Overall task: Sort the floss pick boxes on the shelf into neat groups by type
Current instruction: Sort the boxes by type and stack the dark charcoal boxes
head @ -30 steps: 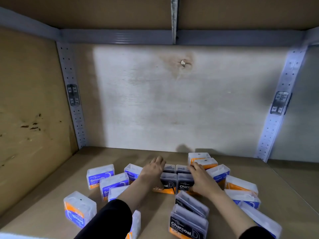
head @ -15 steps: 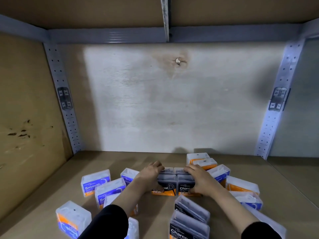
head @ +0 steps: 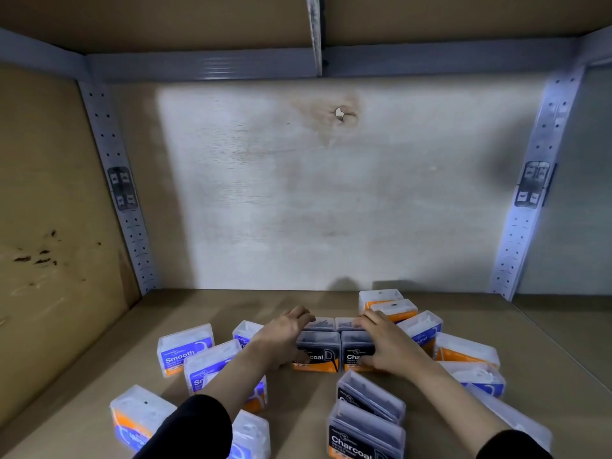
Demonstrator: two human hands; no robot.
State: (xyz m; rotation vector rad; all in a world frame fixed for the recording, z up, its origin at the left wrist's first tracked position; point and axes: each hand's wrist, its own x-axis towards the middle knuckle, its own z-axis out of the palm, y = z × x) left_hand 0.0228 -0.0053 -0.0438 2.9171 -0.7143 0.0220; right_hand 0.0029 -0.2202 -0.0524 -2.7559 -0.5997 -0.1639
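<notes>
Several dark Charcoal floss boxes stand packed in a two-by-two block mid-shelf, the front pair (head: 318, 354) showing their labels and the back pair (head: 323, 324) behind them. My left hand (head: 283, 337) grips the block's left side, fingers curled over the top. My right hand (head: 387, 344) grips the right side the same way, covering part of the right front label. Two more Charcoal boxes (head: 369, 397) lean one behind the other nearer to me.
Blue Smooth boxes (head: 185, 351) are scattered to the left, partly hidden under my left forearm. Orange boxes (head: 381, 298) stand at the back right, with blue (head: 420, 329) and orange ones (head: 467, 351) along the right. Behind the boxes the shelf board (head: 215, 303) runs to the back wall.
My fingers, stretched over the boxes a second ago, have curled down and closed on the Charcoal block from both sides. The block has stayed in place.
</notes>
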